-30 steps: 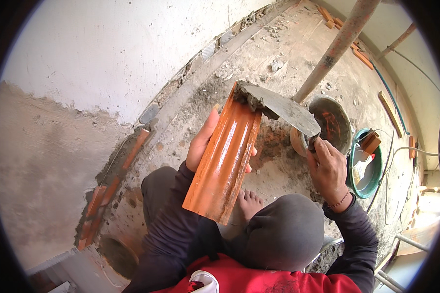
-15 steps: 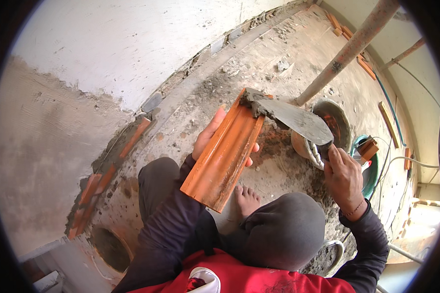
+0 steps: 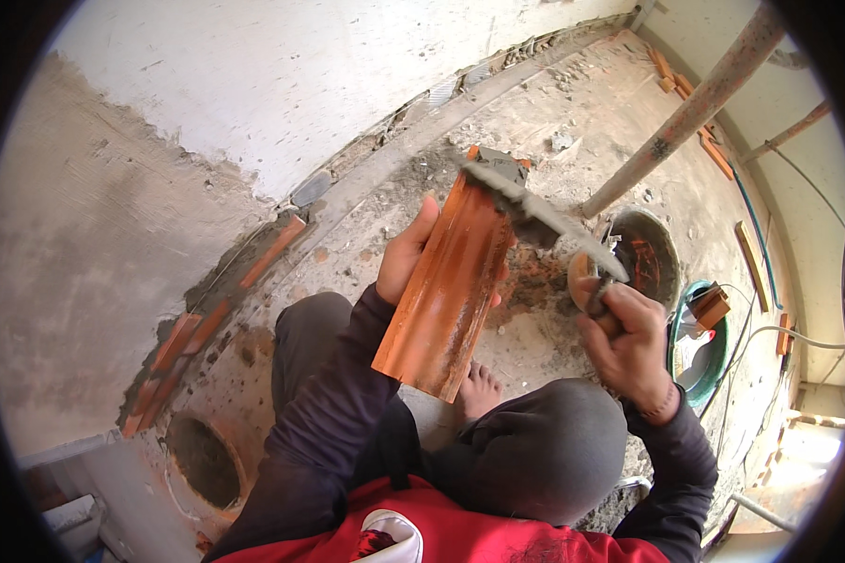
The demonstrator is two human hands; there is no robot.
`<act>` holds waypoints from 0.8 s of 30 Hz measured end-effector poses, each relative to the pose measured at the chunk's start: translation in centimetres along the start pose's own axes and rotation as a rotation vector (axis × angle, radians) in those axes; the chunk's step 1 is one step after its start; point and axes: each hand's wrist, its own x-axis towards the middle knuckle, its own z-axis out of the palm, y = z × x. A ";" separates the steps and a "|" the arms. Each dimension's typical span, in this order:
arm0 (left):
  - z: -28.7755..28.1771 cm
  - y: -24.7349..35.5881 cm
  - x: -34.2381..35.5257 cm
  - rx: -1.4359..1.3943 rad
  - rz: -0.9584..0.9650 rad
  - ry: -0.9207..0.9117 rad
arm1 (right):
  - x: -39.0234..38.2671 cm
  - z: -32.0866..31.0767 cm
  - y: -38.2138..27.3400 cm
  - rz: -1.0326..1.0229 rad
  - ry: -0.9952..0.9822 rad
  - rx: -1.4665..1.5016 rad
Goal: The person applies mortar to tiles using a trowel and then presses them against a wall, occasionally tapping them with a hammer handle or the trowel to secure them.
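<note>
My left hand [image 3: 409, 251] grips a long orange clay tile [image 3: 446, 291] with a grooved face, tilted with its far end raised. Grey wet mortar [image 3: 499, 167] coats that far end. In my right hand [image 3: 634, 345] is the handle of a mortar-smeared trowel [image 3: 559, 218]. Its blade, turned nearly edge-on, crosses the tile just below the mortar; whether it touches the tile's face I cannot tell. Along the foot of the wall on the left, several orange tile pieces [image 3: 218, 319] are set in grey mortar.
A mortar-stained bucket [image 3: 671, 272] stands to the right, beside a rusty slanting pole [image 3: 695, 98]. Nearer is a green tub [image 3: 716, 361] with a brown tile piece [image 3: 709, 307] in it. A round hole or container [image 3: 202, 469] lies at lower left. Rubble and cables are on the floor.
My right hand has moved slightly left and nearer me, turning the trowel from a flat blade to nearly edge-on. More mortar shows spread over the tile's far end. The tile has shifted slightly right.
</note>
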 end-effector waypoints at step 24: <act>-1.3 2.3 -1.8 0.340 0.305 0.186 | -6.5 3.3 6.6 -0.131 0.250 -0.160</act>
